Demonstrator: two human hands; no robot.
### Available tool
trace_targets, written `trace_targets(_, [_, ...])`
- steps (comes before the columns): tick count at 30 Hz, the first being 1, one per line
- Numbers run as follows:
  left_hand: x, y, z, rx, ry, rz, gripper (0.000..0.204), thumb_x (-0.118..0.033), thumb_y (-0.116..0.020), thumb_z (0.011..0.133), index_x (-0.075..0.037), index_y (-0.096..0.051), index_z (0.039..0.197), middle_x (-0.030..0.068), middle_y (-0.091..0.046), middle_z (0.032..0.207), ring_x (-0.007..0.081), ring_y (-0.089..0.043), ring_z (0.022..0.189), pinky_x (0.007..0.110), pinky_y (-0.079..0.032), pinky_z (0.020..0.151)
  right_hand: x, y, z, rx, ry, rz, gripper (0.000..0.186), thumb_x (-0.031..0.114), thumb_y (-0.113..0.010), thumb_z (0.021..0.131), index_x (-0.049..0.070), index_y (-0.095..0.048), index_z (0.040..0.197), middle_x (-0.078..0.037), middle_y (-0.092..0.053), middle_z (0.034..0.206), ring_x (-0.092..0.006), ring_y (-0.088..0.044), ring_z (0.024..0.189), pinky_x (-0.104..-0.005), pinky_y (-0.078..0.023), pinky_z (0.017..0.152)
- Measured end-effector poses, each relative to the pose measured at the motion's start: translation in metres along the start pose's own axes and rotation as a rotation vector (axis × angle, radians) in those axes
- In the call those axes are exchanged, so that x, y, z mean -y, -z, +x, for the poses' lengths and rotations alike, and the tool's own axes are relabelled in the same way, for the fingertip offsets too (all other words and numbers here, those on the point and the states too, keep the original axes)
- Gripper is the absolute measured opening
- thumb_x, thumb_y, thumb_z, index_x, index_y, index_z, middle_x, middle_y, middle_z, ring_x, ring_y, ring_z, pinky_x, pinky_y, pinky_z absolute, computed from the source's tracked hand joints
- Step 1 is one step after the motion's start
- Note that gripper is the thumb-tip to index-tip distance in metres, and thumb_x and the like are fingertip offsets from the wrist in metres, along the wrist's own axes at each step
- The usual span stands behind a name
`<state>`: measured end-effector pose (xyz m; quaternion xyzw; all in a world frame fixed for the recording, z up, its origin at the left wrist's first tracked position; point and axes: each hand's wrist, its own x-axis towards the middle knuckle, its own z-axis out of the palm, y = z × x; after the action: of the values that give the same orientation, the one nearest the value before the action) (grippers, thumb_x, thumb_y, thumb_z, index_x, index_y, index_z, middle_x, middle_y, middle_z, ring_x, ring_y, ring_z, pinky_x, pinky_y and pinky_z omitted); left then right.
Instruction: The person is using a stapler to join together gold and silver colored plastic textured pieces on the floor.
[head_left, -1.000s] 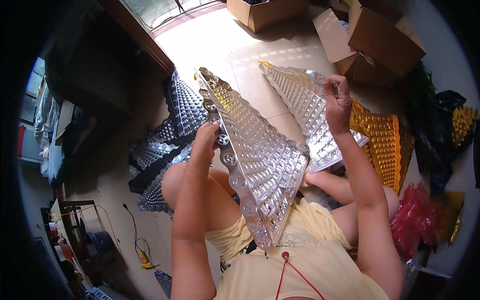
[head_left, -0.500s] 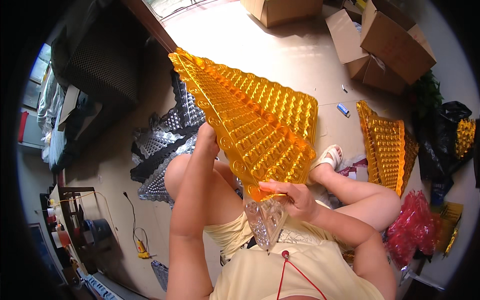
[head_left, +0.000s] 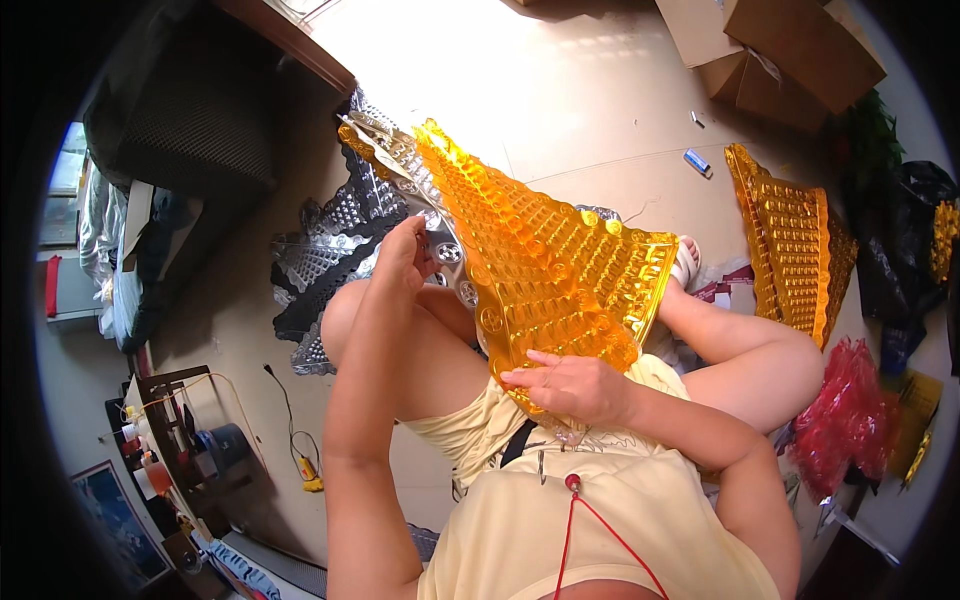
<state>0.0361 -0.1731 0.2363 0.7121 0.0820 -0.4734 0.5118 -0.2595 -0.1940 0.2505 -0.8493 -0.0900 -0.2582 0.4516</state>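
A shiny gold embossed plastic sheet with a scalloped edge lies across my lap, folded along a ridge and narrowing toward its far tip. Beneath it, a silver embossed sheet with round raised motifs shows along the left side. My left hand is closed at that silver edge, its fingertips partly hidden. Over the gold sheet's near end, my right hand rests with fingers stretched out flat. A second scrap of gold peeks out beyond the far left edge.
Black and silver embossed pieces lie on the floor at left. Another folded gold piece stands at right, near red plastic wrapping. Cardboard boxes sit at the far right. A yellow corded tool is at lower left.
The gold sheet has come down and shifted right, uncovering the silver sheet at its left. My right hand has gone from gripping its near corner to lying flat on it.
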Motion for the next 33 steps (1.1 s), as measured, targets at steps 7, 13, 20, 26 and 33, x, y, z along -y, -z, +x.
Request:
trace_targets(7, [0.008, -0.019, 0.006, 0.014, 0.034, 0.192, 0.032, -0.041, -0.053, 0.083, -0.01, -0.056, 0.085, 0.001, -0.057, 0.077, 0.0139, -0.058, 0.065, 0.03, -0.048, 0.057, 0.002, -0.013, -0.009, 0.09, 0.092, -0.143, 0.009, 0.015, -0.049, 0.08, 0.006, -0.047, 0.083, -0.013, -0.058, 0.11, -0.0197, -0.061, 0.088, -0.0394, -0.048, 0.087])
trace_targets(13, [0.023, -0.022, 0.003, 0.041, -0.097, 0.487, 0.034, -0.018, -0.07, 0.073, -0.007, -0.051, 0.099, 0.0046, -0.058, 0.081, 0.0149, -0.058, 0.066, 0.029, -0.048, 0.057, 0.002, -0.014, -0.008, 0.05, 0.189, -0.254, 0.008, 0.011, -0.053, 0.078, 0.01, -0.048, 0.083, -0.013, -0.06, 0.106, -0.0185, -0.062, 0.088, -0.0353, -0.051, 0.083])
trace_targets(20, [0.035, -0.023, 0.015, 0.204, -0.191, 0.485, 0.022, 0.002, -0.056, 0.075, -0.004, -0.052, 0.096, 0.0056, -0.059, 0.079, 0.0148, -0.059, 0.068, 0.027, -0.048, 0.058, 0.0, -0.003, -0.008, 0.084, 0.257, -0.286, 0.008, 0.014, -0.052, 0.076, 0.009, -0.049, 0.08, -0.012, -0.06, 0.104, -0.0203, -0.062, 0.086, -0.0344, -0.048, 0.086])
trace_targets(26, [-0.008, -0.011, -0.009, 0.145, -0.311, 0.037, 0.023, 0.002, -0.054, 0.078, 0.0, -0.049, 0.1, 0.0083, -0.06, 0.089, 0.0159, -0.061, 0.073, 0.027, -0.051, 0.064, -0.007, 0.052, -0.013, 0.253, -0.267, -0.379, 0.025, 0.03, -0.055, 0.079, 0.008, -0.053, 0.089, -0.017, -0.047, 0.121, -0.0266, -0.044, 0.116, -0.0432, -0.029, 0.102])
trace_targets(33, [-0.031, -0.029, -0.02, 0.271, -0.703, -0.353, 0.024, 0.002, -0.052, 0.084, -0.004, -0.045, 0.106, 0.0071, -0.058, 0.095, 0.012, -0.06, 0.077, 0.022, -0.051, 0.064, -0.038, 0.031, -0.066, -0.643, -1.188, 0.563, 0.082, 0.057, -0.047, 0.081, 0.004, -0.013, 0.134, -0.013, -0.034, 0.133, -0.0256, -0.032, 0.124, -0.0392, -0.026, 0.102])
